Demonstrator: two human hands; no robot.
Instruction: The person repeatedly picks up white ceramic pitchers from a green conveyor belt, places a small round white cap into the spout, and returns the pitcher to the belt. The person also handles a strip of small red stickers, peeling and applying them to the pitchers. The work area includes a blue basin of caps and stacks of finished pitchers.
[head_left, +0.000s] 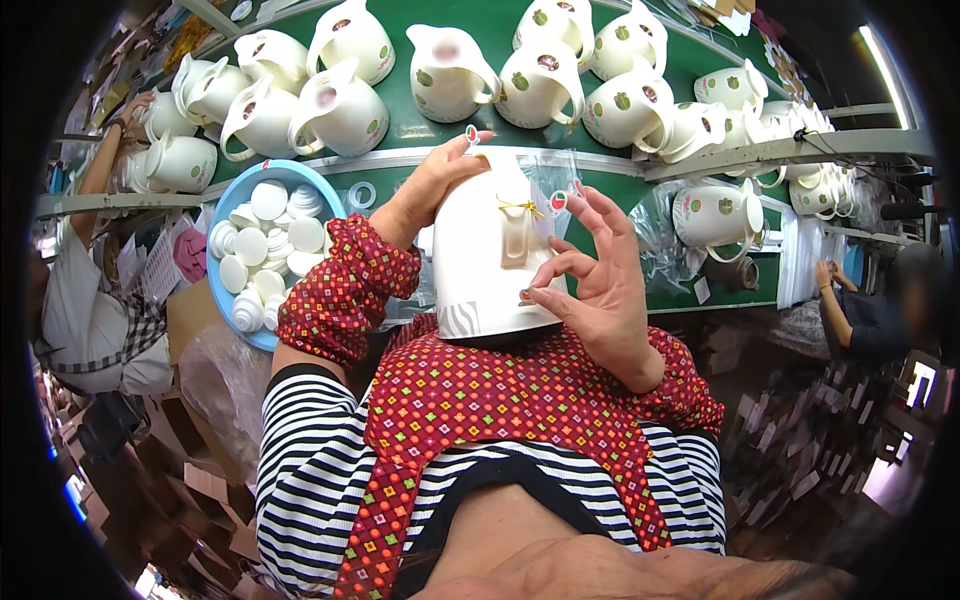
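Observation:
A white pitcher [478, 240] stands close to my chest, with a gold twist tie [520, 206] on its handle and grey stripes near its lower edge. My left hand [437, 185] is closed on its upper left side. A small red and green sticker [472, 134] clings to a fingertip of that hand. At the pitcher's lower right, the thumb and index finger of my right hand [600, 295] come together on a small red sticker [527, 296], at the pitcher's surface. Another round sticker [558, 201] sits on a raised finger of the right hand.
A light blue basin [222, 275] full of white round lids stands left. Several white printed pitchers [450, 75] line the green table [400, 110]; another pitcher [712, 213] lies in plastic at right. A metal rail [780, 150] crosses there. People work at both sides.

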